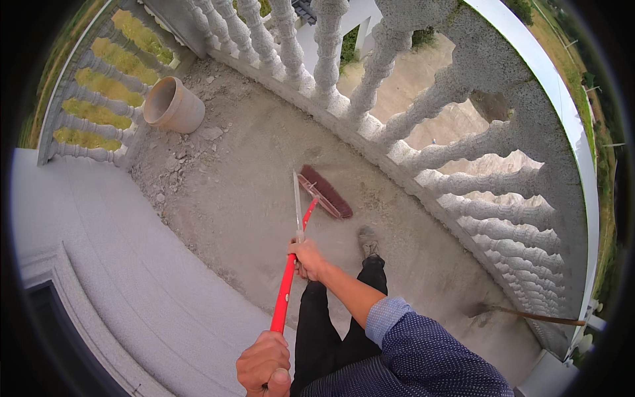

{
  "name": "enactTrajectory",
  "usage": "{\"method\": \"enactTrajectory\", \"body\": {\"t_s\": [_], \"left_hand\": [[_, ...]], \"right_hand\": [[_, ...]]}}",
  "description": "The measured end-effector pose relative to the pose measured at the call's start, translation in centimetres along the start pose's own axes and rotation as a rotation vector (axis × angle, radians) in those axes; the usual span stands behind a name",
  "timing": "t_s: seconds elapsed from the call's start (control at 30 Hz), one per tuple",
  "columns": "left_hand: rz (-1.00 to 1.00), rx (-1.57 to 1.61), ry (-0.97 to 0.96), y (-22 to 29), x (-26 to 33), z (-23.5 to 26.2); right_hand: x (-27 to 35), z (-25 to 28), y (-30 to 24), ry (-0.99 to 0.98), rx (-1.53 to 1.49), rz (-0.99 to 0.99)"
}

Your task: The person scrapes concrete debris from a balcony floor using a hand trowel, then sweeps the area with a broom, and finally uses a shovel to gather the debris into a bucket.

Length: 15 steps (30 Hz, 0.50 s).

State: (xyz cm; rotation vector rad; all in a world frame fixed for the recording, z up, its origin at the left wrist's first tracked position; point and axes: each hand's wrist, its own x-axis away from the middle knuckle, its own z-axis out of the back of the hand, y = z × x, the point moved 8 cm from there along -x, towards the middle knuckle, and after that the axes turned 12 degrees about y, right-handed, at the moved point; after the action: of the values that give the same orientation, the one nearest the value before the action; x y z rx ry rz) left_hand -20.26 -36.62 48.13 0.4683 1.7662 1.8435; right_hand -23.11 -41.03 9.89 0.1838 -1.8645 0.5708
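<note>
A push broom with a red handle (283, 294) runs from the lower left toward the middle of the floor. Its head, with dark reddish bristles (329, 192), rests on the dusty concrete. Around the top end of the handle, close to the lower edge, my left hand (264, 364) is closed. My right hand (307, 258) grips the handle farther down. Beside the red handle, a thin whitish strip (297, 202) sticks out past my right hand toward the broom head; its lower end is hidden at the hand, and its kind is unclear.
Rubble (173, 169) and dust lie along the left wall (99, 205), near a dirty pale bucket (175, 106) in the far corner. A concrete balustrade (370, 126) curves along the right. A long brown-handled tool (536, 317) leans at right. My shoe (368, 241) stands near the broom.
</note>
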Motion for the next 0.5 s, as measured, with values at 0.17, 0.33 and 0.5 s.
{"method": "enactTrajectory", "body": {"t_s": [0.17,0.33,0.5], "left_hand": [[-0.231,-0.049,-0.420,3.0,0.8,1.3],[-0.287,0.207,-0.489,6.7,0.7,7.2],[-0.111,0.452,-0.563,4.7,0.5,8.5]], "right_hand": [[2.9,-11.3,0.6,-0.265,-0.163,0.090],[9.4,-11.8,0.3,-0.173,-0.283,0.148],[11.5,-1.0,3.5,0.261,-0.448,0.251]]}}
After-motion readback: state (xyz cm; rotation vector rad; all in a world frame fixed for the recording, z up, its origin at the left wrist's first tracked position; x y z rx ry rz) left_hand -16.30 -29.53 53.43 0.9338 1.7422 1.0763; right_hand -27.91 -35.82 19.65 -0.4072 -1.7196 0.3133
